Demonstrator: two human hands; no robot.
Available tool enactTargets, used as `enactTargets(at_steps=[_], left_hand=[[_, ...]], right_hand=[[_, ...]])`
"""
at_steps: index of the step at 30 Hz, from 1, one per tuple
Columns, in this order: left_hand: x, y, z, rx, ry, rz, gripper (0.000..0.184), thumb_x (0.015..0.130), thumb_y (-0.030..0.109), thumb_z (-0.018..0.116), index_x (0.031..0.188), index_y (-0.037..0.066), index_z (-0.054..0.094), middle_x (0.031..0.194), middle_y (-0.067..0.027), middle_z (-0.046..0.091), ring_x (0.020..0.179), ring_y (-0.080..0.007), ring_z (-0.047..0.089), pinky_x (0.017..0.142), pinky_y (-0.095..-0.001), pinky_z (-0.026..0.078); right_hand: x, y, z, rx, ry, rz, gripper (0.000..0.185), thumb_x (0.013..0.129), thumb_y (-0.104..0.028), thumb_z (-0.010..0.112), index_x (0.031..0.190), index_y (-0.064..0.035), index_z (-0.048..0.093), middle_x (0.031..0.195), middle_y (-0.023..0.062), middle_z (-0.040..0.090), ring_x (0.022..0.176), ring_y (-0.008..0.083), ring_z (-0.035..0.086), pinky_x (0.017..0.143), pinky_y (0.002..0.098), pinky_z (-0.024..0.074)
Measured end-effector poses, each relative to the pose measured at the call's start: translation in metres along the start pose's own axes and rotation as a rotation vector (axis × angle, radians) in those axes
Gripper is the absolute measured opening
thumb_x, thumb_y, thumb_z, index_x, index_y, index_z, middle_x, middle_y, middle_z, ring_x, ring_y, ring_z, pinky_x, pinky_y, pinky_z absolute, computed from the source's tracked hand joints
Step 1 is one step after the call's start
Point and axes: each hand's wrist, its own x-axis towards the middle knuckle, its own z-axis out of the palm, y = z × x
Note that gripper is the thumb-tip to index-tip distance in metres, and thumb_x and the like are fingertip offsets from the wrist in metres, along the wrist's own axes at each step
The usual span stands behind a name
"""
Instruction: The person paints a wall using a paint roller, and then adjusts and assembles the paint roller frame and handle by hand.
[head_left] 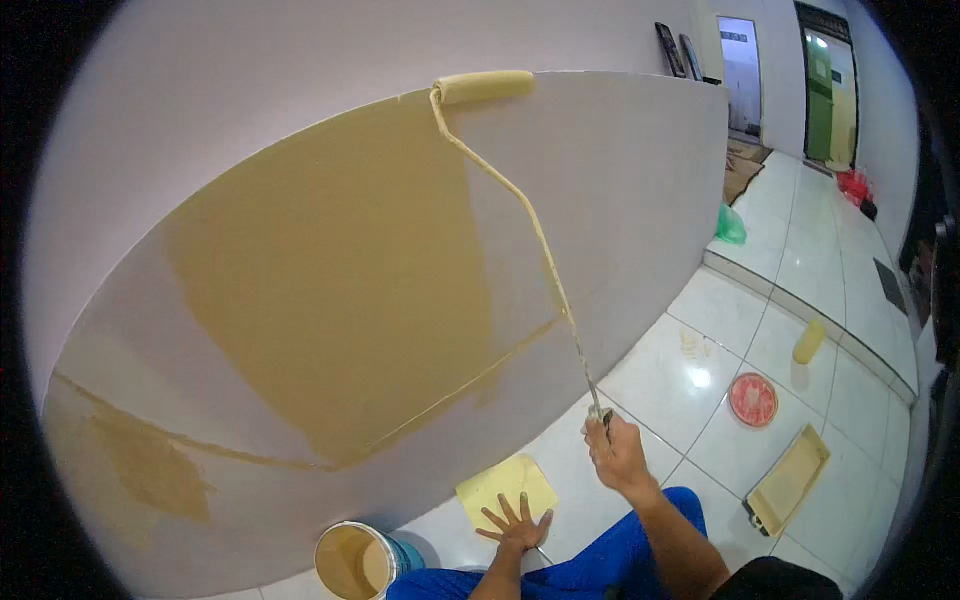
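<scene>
Blue cloth trousers [600,560] fill the bottom edge of view, legs bent, person low on the white glossy tile floor [640,375]. Right hand [618,455] is closed around the grip end of a long-framed cream paint roller [485,87]; grip itself mostly hidden by the fingers. Left hand [517,525] holds nothing visible: palm down, fingers spread, over a flat square yellow sheet [512,475] lying near the floor's edge by the wall. Can't tell how much weight it carries.

Key relation: roller sleeve sits up and left of the right hand, at the top edge of a low, pale, smooth wall [610,180]. Sleeve's long axis runs nearly level, along that edge; the bent rod drops from its left end, slanting down and right to the hand. Sleeve straddles the upper right corner of a wide tan paint patch [340,270], its right end over paler wall. Right hand is the nearer one; left is well apart from it.

Floor, by the wall's foot, left of left hand: blue bucket with white rim [408,556]. Floor, right side: shallow rectangular cream tray [790,480], tilted in view; round red lid-like disc [753,400]; short yellow cylinder [809,342] near the step edge.
</scene>
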Motion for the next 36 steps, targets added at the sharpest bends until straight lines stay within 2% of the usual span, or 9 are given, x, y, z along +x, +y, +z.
enactTargets(at_steps=[4,10,18,24,25,28,31,34,36], left_hand=[[-0.001,0.0,0.0,-0.004,0.0,0.009,0.093,0.075,0.081,0.026,0.147,0.028,0.0,0.15,-0.0131,-0.02,0.128,-0.0504,-0.029,0.088,-0.0779,-0.014],[-0.001,0.002,-0.005,-0.018,-0.003,0.013,0.094,0.075,0.081,0.026,0.147,0.027,0.001,0.15,-0.0137,-0.021,0.128,-0.0516,-0.028,0.087,-0.0784,-0.013],[0.0,0.001,0.001,0.013,0.028,0.011,0.092,0.076,0.08,0.026,0.147,0.028,0.002,0.15,-0.0145,-0.02,0.127,-0.0529,-0.028,0.088,-0.0791,-0.011],[-0.007,0.003,-0.008,0.01,0.011,0.024,0.092,0.075,0.081,0.027,0.147,0.028,0.002,0.15,-0.0149,-0.02,0.127,-0.0526,-0.027,0.087,-0.0791,-0.011],[-0.002,0.0,-0.002,0.0,0.013,0.021,0.093,0.075,0.081,0.026,0.147,0.028,0.001,0.15,-0.0147,-0.02,0.128,-0.0522,-0.028,0.087,-0.0788,-0.011],[-0.004,0.004,-0.007,0.001,-0.018,0.011,0.096,0.074,0.082,0.026,0.147,0.025,0.0,0.149,-0.0174,-0.022,0.126,-0.0526,-0.03,0.087,-0.0782,-0.013],[-0.002,0.002,-0.004,-0.001,0.007,0.016,0.094,0.075,0.082,0.026,0.147,0.027,0.001,0.15,-0.0153,-0.021,0.127,-0.0527,-0.028,0.087,-0.0787,-0.012],[-0.002,0.003,0.0,0.007,0.029,0.019,0.093,0.075,0.081,0.025,0.147,0.027,0.002,0.15,-0.0153,-0.02,0.127,-0.0532,-0.028,0.086,-0.0792,-0.012],[-0.003,0.002,0.0,0.018,0.028,0.019,0.092,0.076,0.081,0.025,0.147,0.027,0.002,0.15,-0.016,-0.02,0.127,-0.0536,-0.028,0.086,-0.0793,-0.012]], right_hand=[[0.011,0.005,-0.007,-0.033,-0.068,0.053,0.032,0.094,-0.024,0.048,0.073,0.0003,0.049,0.056,0.0133,0.051,0.049,0.0218,0.048,0.049,0.0359,0.039],[-0.035,0.049,-0.019,-0.121,-0.144,0.213,0.031,0.093,-0.024,0.048,0.074,-0.001,0.05,0.057,0.0145,0.052,0.05,0.0229,0.05,0.05,0.0376,0.0398],[0.02,-0.016,-0.042,-0.062,-0.13,0.067,0.032,0.094,-0.025,0.048,0.074,0.001,0.048,0.057,0.0118,0.049,0.052,0.0193,0.042,0.051,0.0361,0.0381],[0.004,-0.018,-0.03,-0.105,-0.107,0.098,0.031,0.093,-0.023,0.05,0.076,0.0022,0.049,0.056,0.0167,0.049,0.05,0.0201,0.041,0.05,0.0376,0.0375],[-0.009,-0.004,-0.025,-0.089,-0.116,0.114,0.03,0.093,-0.024,0.05,0.077,0.0025,0.051,0.058,0.0193,0.05,0.049,0.0216,0.043,0.051,0.039,0.0382],[-0.044,0.021,-0.017,-0.103,-0.131,0.169,0.03,0.093,-0.024,0.051,0.078,0.0023,0.051,0.059,0.0201,0.052,0.05,0.0244,0.048,0.051,0.0398,0.0388],[-0.054,0.024,-0.019,-0.122,-0.182,0.248,0.029,0.093,-0.023,0.051,0.078,0.0022,0.051,0.06,0.0207,0.052,0.051,0.0282,0.051,0.052,0.0402,0.0394],[-0.031,0.022,-0.025,-0.114,-0.129,0.075,0.031,0.093,-0.024,0.05,0.077,0.0021,0.05,0.059,0.0203,0.051,0.05,0.0299,0.049,0.052,0.0402,0.0393],[-0.003,0.0,-0.033,-0.115,-0.132,0.057,0.033,0.093,-0.025,0.05,0.076,0.0021,0.048,0.056,0.0201,0.048,0.048,0.03,0.047,0.05,0.0399,0.0385]])
